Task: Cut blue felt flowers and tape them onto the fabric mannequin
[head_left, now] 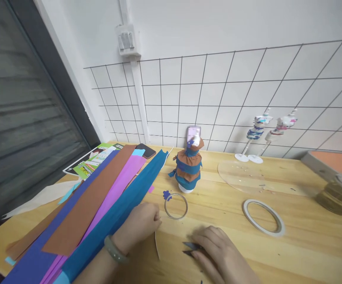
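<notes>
My left hand (143, 223) is closed, its fingertips pinching a thin pale strip (157, 246) that hangs down towards the table. A bangle sits on that wrist. In my right hand (215, 252) lies a pair of scissors (192, 246), low over the table; their dark blade tips point left and stand slightly apart. Beyond both hands is a small mannequin (188, 167) wrapped in bands of brown and blue-green crepe paper, upright on a white base. A dark blue flower-shaped paper cutout (167, 195) lies before it, beside a narrow tape roll (176, 217).
Long crepe paper strips (92, 205) in brown, blue and purple cover the left side. A phone (146, 151) lies behind them. To the right are a white tape roll (280, 227), a clear round sheet (230, 177), two small decorated figures (255, 132) on stands and wide tape (338, 197).
</notes>
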Motion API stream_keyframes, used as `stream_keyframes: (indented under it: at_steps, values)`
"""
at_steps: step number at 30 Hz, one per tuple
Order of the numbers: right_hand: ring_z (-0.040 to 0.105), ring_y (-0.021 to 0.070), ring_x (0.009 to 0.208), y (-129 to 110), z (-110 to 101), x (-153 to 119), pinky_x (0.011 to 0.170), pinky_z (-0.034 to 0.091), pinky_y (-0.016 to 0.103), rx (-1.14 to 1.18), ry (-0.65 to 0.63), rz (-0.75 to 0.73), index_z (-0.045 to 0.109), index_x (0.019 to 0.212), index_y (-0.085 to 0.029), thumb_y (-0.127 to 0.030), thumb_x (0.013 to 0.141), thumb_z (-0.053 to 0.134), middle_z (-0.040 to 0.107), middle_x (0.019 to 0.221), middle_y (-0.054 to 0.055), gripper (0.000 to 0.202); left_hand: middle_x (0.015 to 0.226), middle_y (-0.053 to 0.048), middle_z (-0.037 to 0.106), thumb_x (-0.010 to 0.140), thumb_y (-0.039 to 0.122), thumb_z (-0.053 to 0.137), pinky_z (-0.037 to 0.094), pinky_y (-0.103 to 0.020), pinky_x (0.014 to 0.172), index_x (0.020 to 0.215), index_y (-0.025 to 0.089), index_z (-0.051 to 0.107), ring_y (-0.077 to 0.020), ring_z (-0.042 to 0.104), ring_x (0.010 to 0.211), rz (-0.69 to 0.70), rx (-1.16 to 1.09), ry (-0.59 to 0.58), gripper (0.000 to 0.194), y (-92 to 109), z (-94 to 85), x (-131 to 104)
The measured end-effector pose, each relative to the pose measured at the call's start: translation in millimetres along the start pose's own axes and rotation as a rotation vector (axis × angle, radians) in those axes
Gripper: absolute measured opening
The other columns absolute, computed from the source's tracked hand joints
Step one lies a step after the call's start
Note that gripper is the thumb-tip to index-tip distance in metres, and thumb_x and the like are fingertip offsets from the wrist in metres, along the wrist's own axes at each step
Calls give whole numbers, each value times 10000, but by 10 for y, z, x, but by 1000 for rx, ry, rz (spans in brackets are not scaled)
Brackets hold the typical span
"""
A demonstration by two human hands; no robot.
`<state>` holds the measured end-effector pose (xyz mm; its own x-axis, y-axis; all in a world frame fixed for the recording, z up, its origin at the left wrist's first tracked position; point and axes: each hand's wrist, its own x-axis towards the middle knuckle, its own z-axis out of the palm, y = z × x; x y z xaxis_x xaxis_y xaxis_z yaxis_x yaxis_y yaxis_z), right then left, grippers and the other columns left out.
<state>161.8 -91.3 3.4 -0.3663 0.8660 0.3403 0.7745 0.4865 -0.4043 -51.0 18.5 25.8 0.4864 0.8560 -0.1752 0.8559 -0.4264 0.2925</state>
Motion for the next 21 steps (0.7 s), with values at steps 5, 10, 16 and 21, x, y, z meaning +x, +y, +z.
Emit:
stream_keyframes:
  at_steps: [5, 10, 16, 21]
  values:
    - [588, 184, 856, 9, 52, 25, 744, 499, 314, 46, 61, 42, 551, 1033, -209, -216, 869, 479, 632, 921, 67, 180, 633, 6, 583, 694, 219, 458, 201, -244, 498, 656, 182, 519, -121, 490, 577, -1, -53, 48, 81, 12, -51, -41]
    - [590, 185, 868, 28, 80, 52, 748, 509, 311, 37, 71, 43, 553, 1050, -203, -216, 877, 461, 631, 923, 76, 196, 605, -9, 585, 709, 183, 428, 165, -263, 489, 604, 177, 511, -135, 498, 562, 3, 50, 9, 134, -17, -31, -58]
    - [506, 225, 1102, 42, 154, 100, 899, 463, 376, -133, 20, 29, 524, 1173, -205, -288, 874, 467, 555, 1193, 110, 315, 609, -3, 585, 777, 145, 364, 153, -279, 487, 649, 182, 501, -127, 495, 540, 91, 56, 101, 191, 13, -25, -58]
    - [429, 277, 1194, 5, 193, 161, 943, 417, 465, -226, -47, 47, 565, 1145, -218, -310, 862, 478, 480, 1305, 106, 310, 651, 8, 597, 817, 155, 362, 236, -250, 512, 716, 185, 516, -121, 528, 589, 170, -93, 121, 187, 78, -90, -60]
